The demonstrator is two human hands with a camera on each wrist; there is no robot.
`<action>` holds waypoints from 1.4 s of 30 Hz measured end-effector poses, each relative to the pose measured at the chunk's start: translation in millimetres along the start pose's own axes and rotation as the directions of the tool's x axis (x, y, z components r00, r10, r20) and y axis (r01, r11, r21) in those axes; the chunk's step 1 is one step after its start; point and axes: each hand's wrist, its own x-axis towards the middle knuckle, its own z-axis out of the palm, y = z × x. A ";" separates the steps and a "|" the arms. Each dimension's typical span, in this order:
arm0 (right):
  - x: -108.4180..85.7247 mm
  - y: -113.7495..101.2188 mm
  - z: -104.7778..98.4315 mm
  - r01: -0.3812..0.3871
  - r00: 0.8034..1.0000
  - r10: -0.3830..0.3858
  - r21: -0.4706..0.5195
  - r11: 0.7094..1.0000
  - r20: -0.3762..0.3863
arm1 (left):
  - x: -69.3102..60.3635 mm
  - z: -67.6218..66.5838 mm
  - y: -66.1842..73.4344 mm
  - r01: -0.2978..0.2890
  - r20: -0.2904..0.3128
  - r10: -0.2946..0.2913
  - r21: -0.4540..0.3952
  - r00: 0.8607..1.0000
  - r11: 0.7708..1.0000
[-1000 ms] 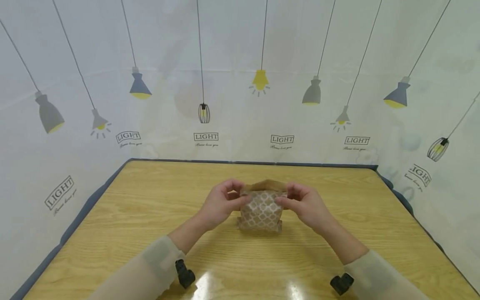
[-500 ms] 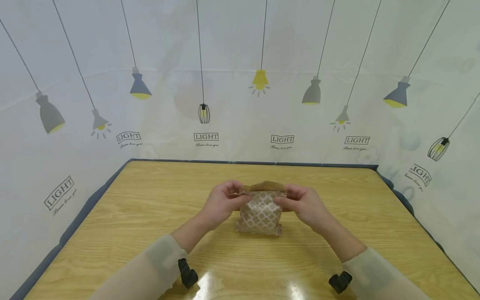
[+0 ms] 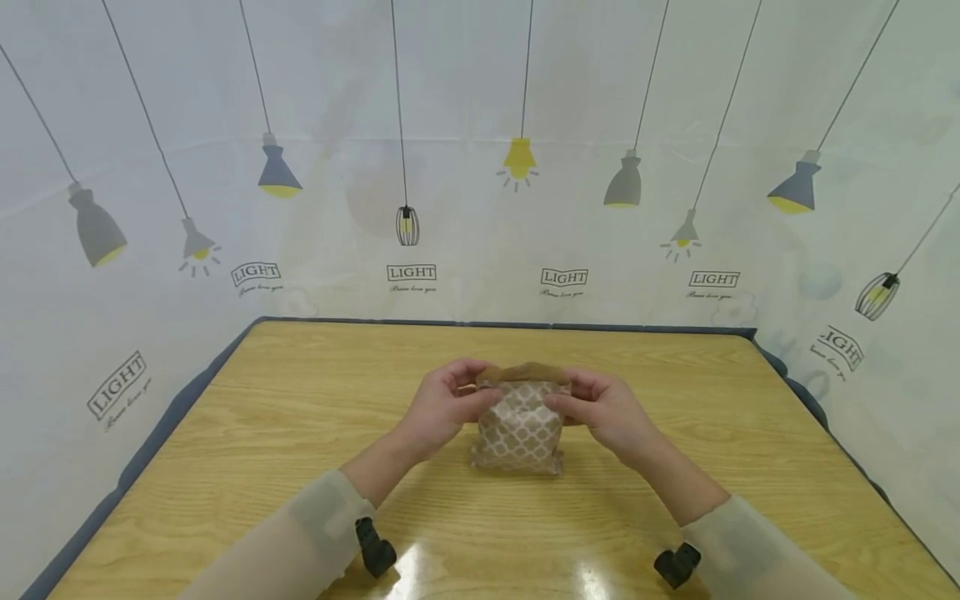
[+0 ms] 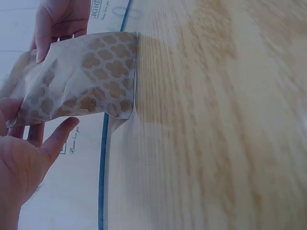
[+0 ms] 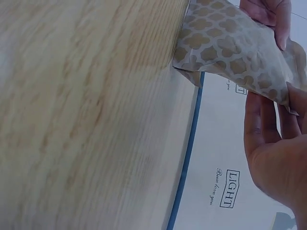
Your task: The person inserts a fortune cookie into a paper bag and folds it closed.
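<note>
A small brown paper bag with a white lattice pattern stands on the table between both hands. Its plain brown top edge shows above the patterned front. My left hand pinches the upper left corner, thumb on the front and fingers behind. On the opposite upper corner my right hand has the same pinch. In the left wrist view the bag bulges, and its base touches the wood. The right wrist view shows the bag from its other side. What it contains is hidden.
The wooden table has a dark blue edge trim. Behind it hangs a pale backdrop printed with lamps. A small black camera sits on each wrist, left camera and right camera.
The bag's lower edge has come slightly nearer to me, and its front shows a little taller. Both hands keep their pinch, with the right hand shifted slightly left.
</note>
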 end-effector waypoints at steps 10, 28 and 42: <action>-1.6 2.7 -8.5 0.045 0.998 -0.044 -0.019 0.999 0.038 | -1.1 -0.3 0.6 -0.055 -0.008 0.056 0.065 0.998 0.996; -2.6 8.2 -15.7 0.163 0.979 -0.162 0.001 0.987 0.122 | -5.9 -5.1 1.7 -0.134 0.120 0.123 0.092 0.985 0.987; -0.6 4.4 -10.1 0.129 0.989 -0.119 -0.109 0.986 0.093 | -3.6 -7.5 -1.0 -0.035 0.123 0.026 0.067 0.992 0.997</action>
